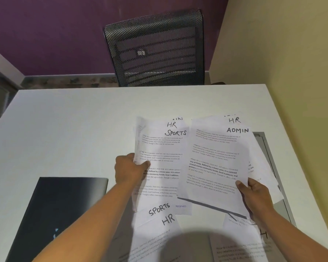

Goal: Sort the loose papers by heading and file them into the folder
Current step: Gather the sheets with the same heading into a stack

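My left hand (130, 168) grips the left edge of a fanned bundle of papers, its top sheet headed SPORTS (165, 148) with an HR sheet behind it. My right hand (254, 193) pinches the lower right corner of a second bundle, topped by a sheet headed ADMIN (216, 163), also with an HR sheet behind. Both bundles are lifted above the white table (74, 120). More sheets headed SPORTS (157, 210) and HR (159, 235) lie on the table beneath. A dark folder (64, 208) lies shut at the lower left.
A grey folder or tray (269, 148) lies on the table at the right, partly under the papers. A black mesh chair (155, 50) stands behind the table's far edge. A yellow wall runs along the table's right side.
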`<move>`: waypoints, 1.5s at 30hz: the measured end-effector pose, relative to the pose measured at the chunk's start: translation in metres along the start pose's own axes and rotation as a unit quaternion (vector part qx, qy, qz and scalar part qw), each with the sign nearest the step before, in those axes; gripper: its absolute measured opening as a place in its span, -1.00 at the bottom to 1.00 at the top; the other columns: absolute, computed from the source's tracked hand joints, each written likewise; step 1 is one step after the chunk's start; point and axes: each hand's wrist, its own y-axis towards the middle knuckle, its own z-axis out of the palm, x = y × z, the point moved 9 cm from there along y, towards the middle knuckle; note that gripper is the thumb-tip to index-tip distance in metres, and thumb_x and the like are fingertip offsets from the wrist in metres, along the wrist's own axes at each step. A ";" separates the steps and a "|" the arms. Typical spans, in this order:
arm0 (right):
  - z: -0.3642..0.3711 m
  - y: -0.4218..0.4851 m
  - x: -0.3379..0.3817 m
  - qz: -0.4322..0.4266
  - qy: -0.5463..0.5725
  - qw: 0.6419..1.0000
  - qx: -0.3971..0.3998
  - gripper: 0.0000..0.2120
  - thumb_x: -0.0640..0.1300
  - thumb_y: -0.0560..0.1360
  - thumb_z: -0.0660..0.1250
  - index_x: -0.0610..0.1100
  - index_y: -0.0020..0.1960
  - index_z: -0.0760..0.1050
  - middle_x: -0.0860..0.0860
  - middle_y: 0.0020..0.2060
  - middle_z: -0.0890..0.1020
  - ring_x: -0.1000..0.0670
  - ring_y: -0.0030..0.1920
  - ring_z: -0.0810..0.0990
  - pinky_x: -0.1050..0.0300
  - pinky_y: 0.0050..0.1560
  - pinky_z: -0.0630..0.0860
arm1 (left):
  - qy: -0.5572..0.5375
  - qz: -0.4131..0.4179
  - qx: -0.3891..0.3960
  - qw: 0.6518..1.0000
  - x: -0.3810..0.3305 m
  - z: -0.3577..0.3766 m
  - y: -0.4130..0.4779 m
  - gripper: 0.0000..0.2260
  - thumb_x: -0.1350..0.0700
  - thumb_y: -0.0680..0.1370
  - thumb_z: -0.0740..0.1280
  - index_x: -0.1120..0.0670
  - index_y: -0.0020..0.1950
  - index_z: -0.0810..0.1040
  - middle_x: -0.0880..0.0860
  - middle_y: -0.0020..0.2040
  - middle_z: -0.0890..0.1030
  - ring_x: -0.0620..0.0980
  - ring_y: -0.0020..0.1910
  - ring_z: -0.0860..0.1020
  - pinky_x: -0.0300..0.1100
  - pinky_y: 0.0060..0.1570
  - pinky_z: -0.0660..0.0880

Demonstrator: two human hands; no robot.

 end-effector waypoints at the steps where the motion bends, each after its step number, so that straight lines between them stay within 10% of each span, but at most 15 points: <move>1: -0.001 0.000 -0.001 0.001 -0.001 1.000 -0.001 -0.88 -0.21 0.57 0.37 -0.08 0.07 0.63 -0.05 0.01 0.72 -0.12 -0.01 0.69 -0.11 0.16 0.58 | 0.084 0.021 -0.012 0.996 -0.005 0.004 -0.002 -0.52 -0.06 0.38 0.56 0.08 0.23 0.59 0.06 0.31 0.54 0.06 0.19 0.57 0.02 0.12 0.56; 6: -0.001 0.000 -0.001 0.000 -0.007 1.000 0.001 -0.85 -0.22 0.56 0.37 -0.12 0.12 0.63 -0.03 -0.01 0.72 -0.11 -0.01 0.69 -0.07 0.15 0.58 | 0.162 0.061 -0.023 0.985 -0.018 0.029 -0.014 -0.58 -0.04 0.41 0.52 0.09 0.21 0.63 0.10 0.50 0.33 0.12 0.45 0.31 0.06 0.31 0.40; 13: -0.002 0.003 -0.008 0.001 -0.011 1.000 0.001 -0.81 -0.19 0.56 0.38 -0.15 0.15 0.64 -0.04 0.02 0.73 -0.11 0.01 0.70 -0.16 0.19 0.58 | 0.015 0.023 0.044 0.999 -0.020 0.044 -0.010 -0.82 0.25 0.39 0.41 -0.01 -0.26 0.51 0.09 -0.14 0.69 0.11 -0.24 0.67 0.06 -0.20 0.66; 16: -0.003 0.005 -0.010 0.003 -0.010 1.000 0.002 -0.82 -0.18 0.56 0.38 -0.13 0.14 0.64 -0.03 0.02 0.73 -0.11 0.02 0.70 -0.17 0.20 0.57 | 0.164 0.095 0.006 0.982 -0.029 0.045 -0.010 -0.83 0.06 0.40 0.46 0.05 -0.07 0.56 0.06 0.14 0.61 0.10 0.07 0.59 -0.01 0.06 0.56; 19: -0.002 0.004 -0.009 0.000 -0.016 1.000 0.003 -0.84 -0.18 0.56 0.38 -0.11 0.12 0.65 -0.01 0.01 0.73 -0.10 0.02 0.70 -0.17 0.20 0.57 | 0.287 0.174 0.031 0.942 -0.029 0.060 -0.015 -0.39 -0.26 0.40 0.41 -0.11 0.41 0.44 0.07 0.55 0.23 0.14 0.51 0.19 0.10 0.39 0.29; 24: -0.002 0.001 -0.002 -0.010 -0.024 1.000 0.005 -0.84 -0.18 0.57 0.37 -0.12 0.12 0.64 0.00 0.02 0.72 -0.08 0.05 0.69 -0.12 0.24 0.55 | 0.338 0.145 0.037 0.929 -0.010 0.054 -0.008 -0.22 -0.44 0.41 0.25 -0.18 0.56 0.18 0.09 0.62 0.00 0.16 0.59 -0.08 0.18 0.49 0.09; 30: -0.001 -0.004 0.002 -0.009 -0.030 1.000 0.005 -0.84 -0.18 0.57 0.36 -0.10 0.14 0.62 -0.02 0.03 0.71 -0.08 0.04 0.68 -0.05 0.20 0.56 | 0.270 0.028 0.023 0.962 0.007 -0.004 0.022 -0.22 -0.20 0.31 0.55 0.01 0.45 0.39 0.11 0.52 0.29 0.19 0.50 0.25 0.18 0.36 0.36; 38: -0.002 -0.003 0.001 0.001 -0.037 0.999 -0.004 -0.82 -0.16 0.56 0.38 -0.11 0.15 0.63 -0.03 0.00 0.72 -0.12 0.02 0.69 -0.12 0.19 0.57 | 0.181 -0.080 0.035 0.980 0.004 -0.012 0.033 -0.41 0.23 0.27 0.63 0.07 0.20 0.44 0.18 0.22 0.35 0.00 -0.30 0.37 -0.23 -0.43 0.39; 45: -0.001 -0.006 0.003 0.011 -0.012 1.000 -0.007 -0.87 -0.20 0.56 0.37 -0.05 0.09 0.62 -0.03 -0.03 0.72 -0.11 -0.02 0.69 -0.08 0.16 0.58 | 0.118 -0.079 -0.010 0.990 0.007 -0.019 0.028 -0.24 0.22 0.23 0.61 0.06 0.29 0.25 0.02 0.02 0.54 0.15 0.03 0.55 -0.01 0.11 0.43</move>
